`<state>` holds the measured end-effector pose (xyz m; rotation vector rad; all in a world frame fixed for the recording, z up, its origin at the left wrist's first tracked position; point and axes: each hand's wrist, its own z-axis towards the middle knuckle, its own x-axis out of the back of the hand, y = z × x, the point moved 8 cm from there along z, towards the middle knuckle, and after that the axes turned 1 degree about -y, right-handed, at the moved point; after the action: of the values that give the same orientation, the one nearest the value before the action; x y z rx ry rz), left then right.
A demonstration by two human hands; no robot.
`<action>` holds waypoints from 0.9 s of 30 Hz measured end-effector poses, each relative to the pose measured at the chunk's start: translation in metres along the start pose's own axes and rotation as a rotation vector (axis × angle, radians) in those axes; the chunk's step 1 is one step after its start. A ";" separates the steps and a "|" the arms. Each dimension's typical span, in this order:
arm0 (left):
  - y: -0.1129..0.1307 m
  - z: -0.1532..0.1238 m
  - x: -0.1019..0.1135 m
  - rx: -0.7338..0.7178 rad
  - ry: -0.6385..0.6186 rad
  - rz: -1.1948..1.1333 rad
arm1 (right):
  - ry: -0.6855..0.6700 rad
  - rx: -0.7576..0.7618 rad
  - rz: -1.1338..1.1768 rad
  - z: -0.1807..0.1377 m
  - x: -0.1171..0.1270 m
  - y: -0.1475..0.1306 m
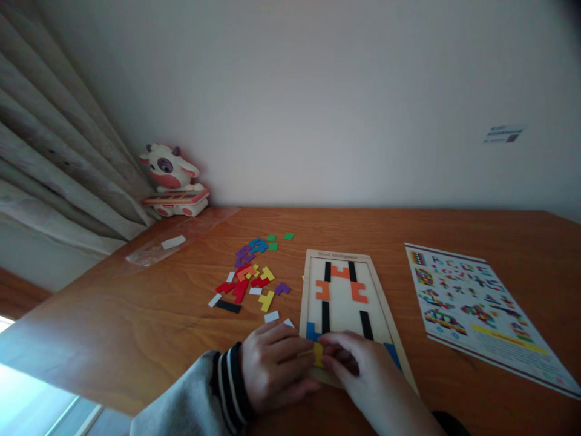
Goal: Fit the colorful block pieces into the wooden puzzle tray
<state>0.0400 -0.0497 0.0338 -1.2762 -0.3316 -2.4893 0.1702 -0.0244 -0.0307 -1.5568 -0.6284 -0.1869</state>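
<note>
A wooden puzzle board lies in front of me, with orange, black and blue flat pieces placed on its pale surface. Both my hands meet over its lower left corner, at a yellow puzzle piece. My right hand pinches the piece between thumb and fingers. From the left side, my left hand is closed, with its fingertips against the same piece. Just above it sits a blue puzzle piece. Another blue piece lies at the right edge, partly covered by my right hand.
Left of the board lie several loose pieces, such as a red piece, a black strip and a green square. A printed pattern sheet rests on the right. Farther back are a clear plastic bag and a cow toy.
</note>
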 end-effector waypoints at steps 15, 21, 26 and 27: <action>0.000 0.002 -0.002 -0.013 -0.037 0.016 | 0.066 0.174 -0.345 -0.003 0.086 0.004; 0.002 0.003 -0.015 -0.039 -0.127 -0.018 | -0.029 0.141 -0.366 -0.008 0.089 0.019; 0.001 0.003 -0.021 -0.030 -0.167 0.004 | -0.040 0.128 -0.340 -0.008 0.085 0.022; 0.001 0.003 -0.022 -0.029 -0.175 0.007 | -0.042 0.127 -0.336 -0.008 0.084 0.022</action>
<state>0.0545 -0.0456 0.0172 -1.5085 -0.3332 -2.3900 0.2532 -0.0078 -0.0083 -1.3284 -0.9162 -0.3606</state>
